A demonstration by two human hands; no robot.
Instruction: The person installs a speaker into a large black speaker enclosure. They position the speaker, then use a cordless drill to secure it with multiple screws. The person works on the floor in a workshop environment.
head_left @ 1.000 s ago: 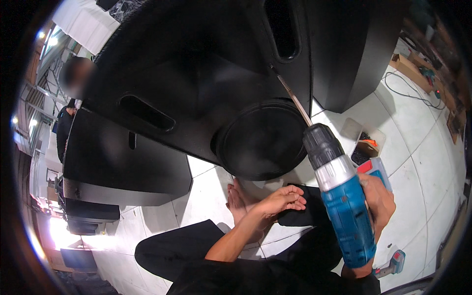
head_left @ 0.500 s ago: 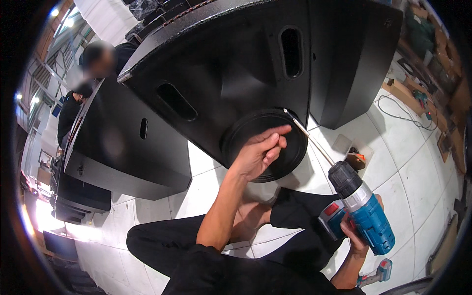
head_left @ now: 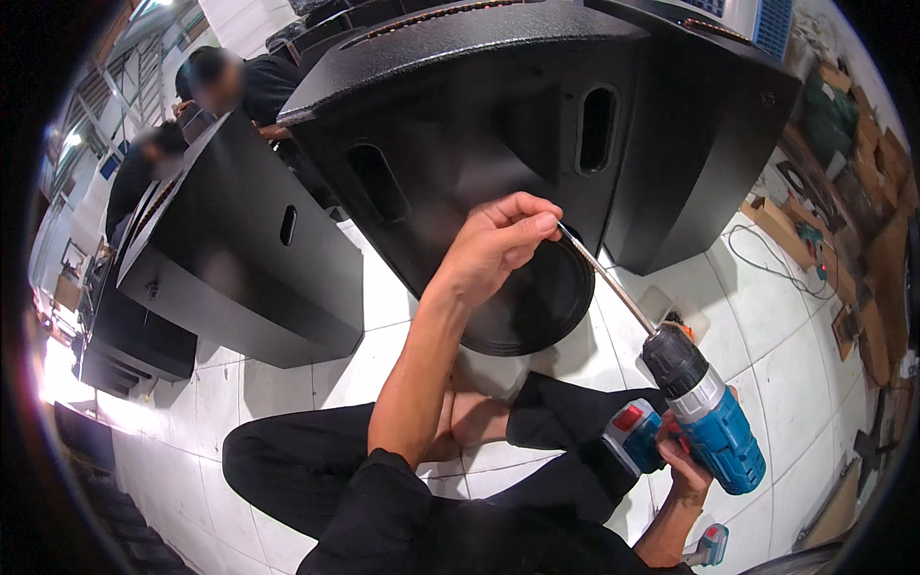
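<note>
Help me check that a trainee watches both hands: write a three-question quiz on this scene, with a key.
1. What does the bare left hand pinch? A) black cylindrical chuck; B) front end of the long, thin silver metal bit; C) red-and-blue battery.
2. True or false: the bare right hand is empty.
3. How many oblong slots show in the large, boxy black cabinet straight ahead?

Key: 1. B. 2. False; it grips the blue, pistol-shaped power drill. 3. Two.
</note>
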